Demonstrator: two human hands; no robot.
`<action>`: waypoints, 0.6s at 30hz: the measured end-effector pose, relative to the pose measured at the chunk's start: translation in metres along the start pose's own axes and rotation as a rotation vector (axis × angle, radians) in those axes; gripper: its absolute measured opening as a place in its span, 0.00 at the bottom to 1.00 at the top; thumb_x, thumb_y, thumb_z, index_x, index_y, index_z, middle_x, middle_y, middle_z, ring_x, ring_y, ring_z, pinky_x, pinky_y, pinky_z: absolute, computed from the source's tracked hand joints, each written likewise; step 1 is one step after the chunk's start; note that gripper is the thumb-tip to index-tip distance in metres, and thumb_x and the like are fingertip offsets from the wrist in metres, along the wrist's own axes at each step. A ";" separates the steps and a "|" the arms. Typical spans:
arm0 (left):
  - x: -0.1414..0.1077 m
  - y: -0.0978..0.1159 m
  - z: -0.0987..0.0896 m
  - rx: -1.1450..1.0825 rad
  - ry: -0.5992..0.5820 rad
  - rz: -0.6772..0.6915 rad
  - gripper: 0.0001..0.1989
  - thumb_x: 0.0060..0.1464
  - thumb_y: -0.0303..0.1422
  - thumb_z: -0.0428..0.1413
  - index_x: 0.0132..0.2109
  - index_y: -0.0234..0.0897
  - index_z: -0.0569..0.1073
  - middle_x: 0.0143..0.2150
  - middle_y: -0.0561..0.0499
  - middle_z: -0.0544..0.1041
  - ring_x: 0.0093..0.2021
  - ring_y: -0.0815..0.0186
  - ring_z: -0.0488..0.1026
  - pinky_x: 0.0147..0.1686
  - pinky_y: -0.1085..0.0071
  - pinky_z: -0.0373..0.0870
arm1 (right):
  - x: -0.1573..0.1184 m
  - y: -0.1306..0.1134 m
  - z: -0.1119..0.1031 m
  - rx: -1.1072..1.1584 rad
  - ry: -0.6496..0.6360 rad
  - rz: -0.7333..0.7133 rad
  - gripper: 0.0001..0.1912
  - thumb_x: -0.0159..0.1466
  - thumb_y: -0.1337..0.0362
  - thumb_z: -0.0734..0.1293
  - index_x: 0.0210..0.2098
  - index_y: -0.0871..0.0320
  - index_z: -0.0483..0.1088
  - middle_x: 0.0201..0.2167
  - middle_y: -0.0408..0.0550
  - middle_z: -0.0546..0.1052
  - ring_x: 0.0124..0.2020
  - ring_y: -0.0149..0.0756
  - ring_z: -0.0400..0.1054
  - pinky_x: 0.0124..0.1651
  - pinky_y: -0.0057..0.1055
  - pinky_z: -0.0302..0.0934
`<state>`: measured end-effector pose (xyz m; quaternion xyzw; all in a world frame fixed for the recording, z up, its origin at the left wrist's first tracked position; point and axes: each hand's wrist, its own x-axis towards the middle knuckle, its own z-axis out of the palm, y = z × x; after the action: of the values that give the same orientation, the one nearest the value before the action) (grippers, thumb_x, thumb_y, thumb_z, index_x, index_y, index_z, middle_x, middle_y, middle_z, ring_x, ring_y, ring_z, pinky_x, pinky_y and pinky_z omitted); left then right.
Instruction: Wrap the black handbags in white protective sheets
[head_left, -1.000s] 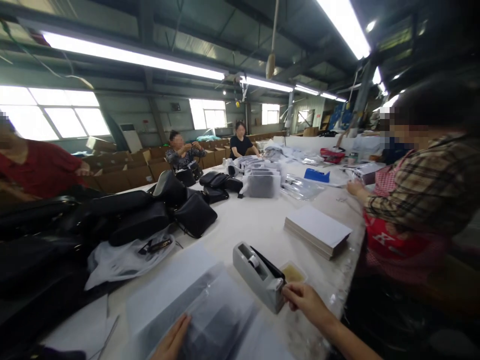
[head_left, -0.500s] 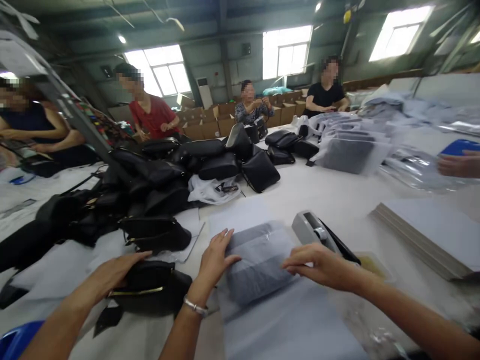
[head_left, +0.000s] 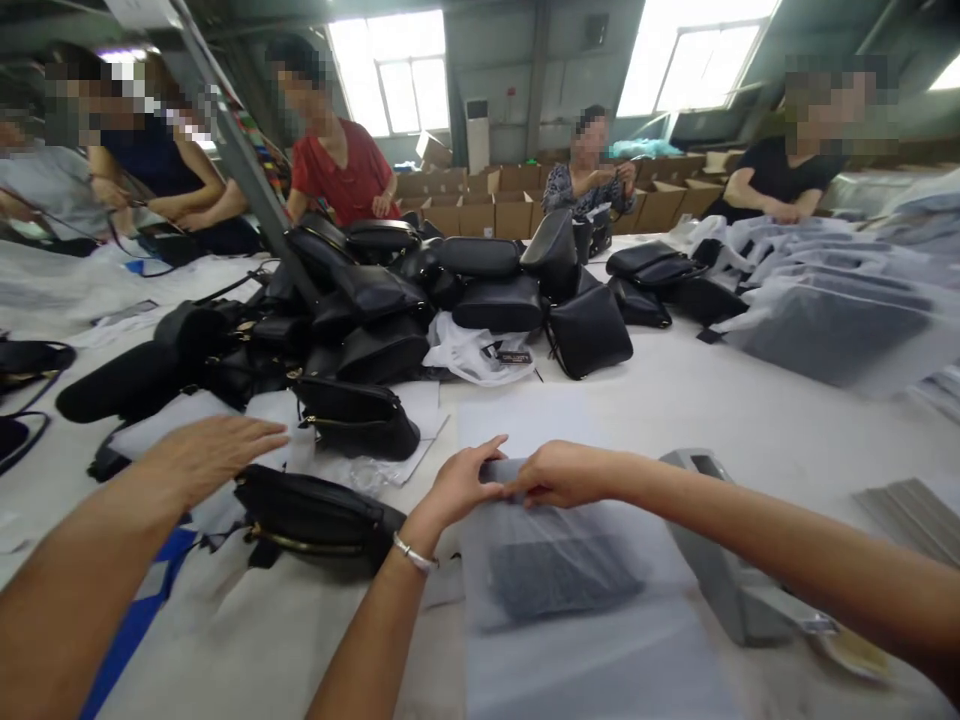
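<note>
Left hand (head_left: 459, 487), bracelet at the wrist, and right hand (head_left: 564, 474) meet at lower centre of the frame, each with thumb and fingers pressed together, pinching the upper edge of a translucent sleeve (head_left: 570, 610). The sleeve lies flat on the bench (head_left: 675, 410) with a dark item showing through it below the hands. Just right of the sleeve stands a grey tape dispenser (head_left: 712, 560), close beside the right forearm. Just left of it lies a black bag (head_left: 315, 512), with a co-worker's hand (head_left: 214, 452) spread above it at lower left. A second bag (head_left: 360, 420) sits on white sheets beyond, and a pile (head_left: 450, 290) of black bags fills the upper centre. Filled sleeves (head_left: 825, 320) are stacked at upper right, and a stack of cards (head_left: 915, 510) lies at the right edge. Likely risks: the thin film may slip from the pinch or crease, since both hands grip one short stretch of edge; the right forearm may knock the dispenser if it swings outward; the left wrist may catch the near bag or cross the co-worker's reach. Open room: a bare strip of bench lies beyond the fingertips, toward the pile, and a wider one to its right. The near edge of the bench is out of view, so clearance toward the body cannot be judged.
</note>
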<state>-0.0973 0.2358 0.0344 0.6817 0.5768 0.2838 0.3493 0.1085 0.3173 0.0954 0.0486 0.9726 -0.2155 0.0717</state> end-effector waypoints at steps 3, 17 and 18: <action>0.001 -0.006 -0.001 -0.084 -0.023 0.013 0.38 0.49 0.34 0.64 0.66 0.42 0.62 0.52 0.49 0.78 0.44 0.62 0.75 0.42 0.70 0.70 | 0.012 0.000 -0.003 -0.092 -0.059 0.053 0.21 0.62 0.63 0.68 0.55 0.48 0.71 0.33 0.42 0.80 0.30 0.35 0.71 0.33 0.27 0.53; 0.005 -0.009 -0.005 -0.214 -0.069 0.001 0.41 0.47 0.28 0.64 0.67 0.39 0.60 0.54 0.45 0.78 0.52 0.59 0.74 0.55 0.64 0.67 | 0.020 0.027 -0.009 -0.095 0.095 0.503 0.35 0.48 0.41 0.75 0.48 0.57 0.73 0.30 0.51 0.79 0.35 0.49 0.74 0.38 0.35 0.61; 0.005 -0.007 -0.005 -0.206 -0.071 -0.005 0.40 0.47 0.28 0.64 0.67 0.39 0.60 0.54 0.45 0.78 0.52 0.60 0.75 0.56 0.64 0.67 | 0.013 0.027 -0.007 -0.072 0.165 0.541 0.29 0.54 0.44 0.73 0.48 0.57 0.73 0.31 0.51 0.79 0.37 0.48 0.74 0.40 0.35 0.62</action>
<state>-0.1049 0.2421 0.0314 0.6503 0.5337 0.3164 0.4383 0.0984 0.3458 0.0887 0.3214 0.9339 -0.1491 0.0489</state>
